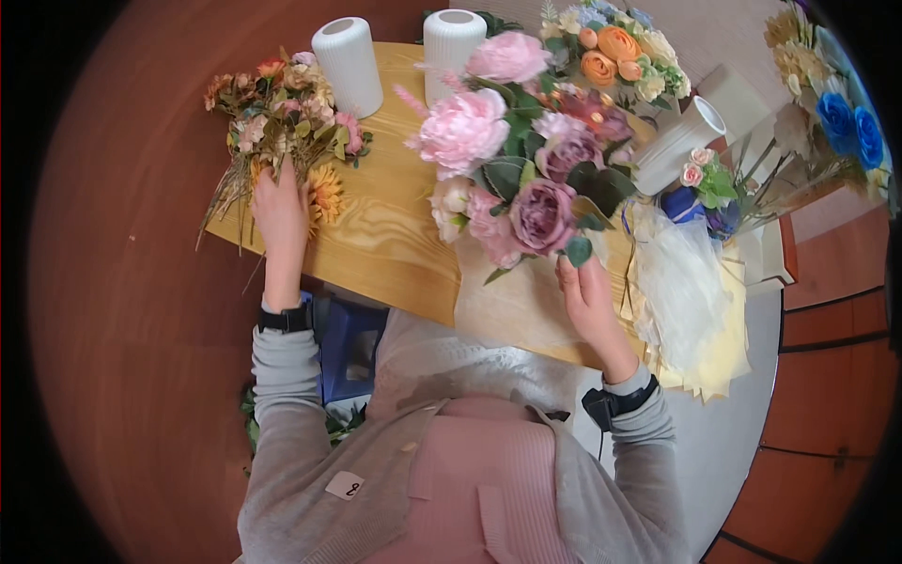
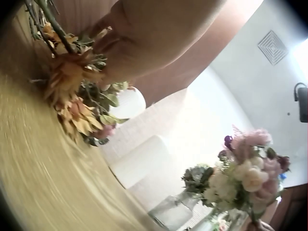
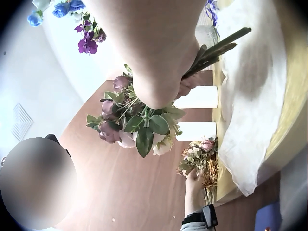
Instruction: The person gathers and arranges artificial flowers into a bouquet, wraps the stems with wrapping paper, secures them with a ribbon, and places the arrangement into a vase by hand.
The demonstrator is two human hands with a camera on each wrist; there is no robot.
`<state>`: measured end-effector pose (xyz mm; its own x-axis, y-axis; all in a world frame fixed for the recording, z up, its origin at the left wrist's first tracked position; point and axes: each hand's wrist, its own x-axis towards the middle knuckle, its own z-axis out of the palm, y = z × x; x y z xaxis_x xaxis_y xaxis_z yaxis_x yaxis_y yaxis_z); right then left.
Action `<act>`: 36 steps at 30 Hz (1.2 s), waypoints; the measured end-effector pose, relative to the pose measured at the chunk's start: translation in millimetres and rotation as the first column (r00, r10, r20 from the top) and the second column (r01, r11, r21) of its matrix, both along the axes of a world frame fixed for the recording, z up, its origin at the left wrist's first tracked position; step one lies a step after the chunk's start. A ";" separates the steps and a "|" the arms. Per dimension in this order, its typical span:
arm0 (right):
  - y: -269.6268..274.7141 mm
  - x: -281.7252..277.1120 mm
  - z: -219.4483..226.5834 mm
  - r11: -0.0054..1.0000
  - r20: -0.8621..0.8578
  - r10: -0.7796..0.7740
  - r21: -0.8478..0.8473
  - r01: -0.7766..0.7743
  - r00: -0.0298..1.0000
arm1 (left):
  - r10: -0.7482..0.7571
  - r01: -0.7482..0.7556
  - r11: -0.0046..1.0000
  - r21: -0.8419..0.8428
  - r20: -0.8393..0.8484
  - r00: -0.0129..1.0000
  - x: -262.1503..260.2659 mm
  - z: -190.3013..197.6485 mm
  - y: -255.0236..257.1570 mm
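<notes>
A full bouquet of pink and mauve flowers [image 1: 542, 217] is gripped by my right hand [image 1: 590, 299] over the table's right half. Its stems [image 3: 219, 53] stick out from the fist in the right wrist view. On the left, my left hand [image 1: 280, 211] reaches into a pile of autumn-coloured flowers [image 1: 282, 117], its fingertips hidden among blooms and stems. An orange flower [image 1: 325, 193] lies right beside that hand, and orange petals [image 2: 70, 77] hang close under it in the left wrist view. I cannot tell whether those fingers hold a stem.
Two white ribbed vases [image 1: 348, 70] [image 1: 455, 56] stand at the back of the wooden table [image 1: 385, 244]; a third white vase [image 1: 678, 146] leans at the right. Wrapping sheets [image 1: 691, 301] hang over the right edge. Orange [image 1: 618, 45] and blue flowers [image 1: 850, 127] stand behind.
</notes>
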<state>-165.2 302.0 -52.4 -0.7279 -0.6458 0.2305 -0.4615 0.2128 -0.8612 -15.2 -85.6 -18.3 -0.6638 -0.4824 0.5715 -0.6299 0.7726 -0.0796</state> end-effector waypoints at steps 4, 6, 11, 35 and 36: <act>-3.9 -4.3 -2.2 0.999 0.068 0.042 -0.008 -0.042 0.997 | -0.542 0.600 0.781 0.174 -0.290 0.789 -0.6 11.6 79.1; -5.2 -7.6 -3.4 0.998 0.123 0.062 -0.001 -0.063 0.990 | -0.700 0.615 0.454 0.645 -0.168 0.694 12.7 -8.9 114.0; -13.5 -7.0 -11.1 0.987 0.140 0.133 0.068 -0.144 0.981 | -0.926 0.713 0.257 0.653 -0.046 0.375 8.2 -27.3 179.5; -15.6 -11.0 -40.0 0.923 -0.019 0.355 0.165 -0.347 0.935 | -0.595 0.627 0.608 0.487 -0.244 0.766 -95.8 -31.1 205.3; -17.1 -11.0 -41.2 0.931 0.045 0.319 0.171 -0.322 0.947 | -0.593 0.625 0.611 0.486 -0.242 0.768 -95.4 -29.6 207.3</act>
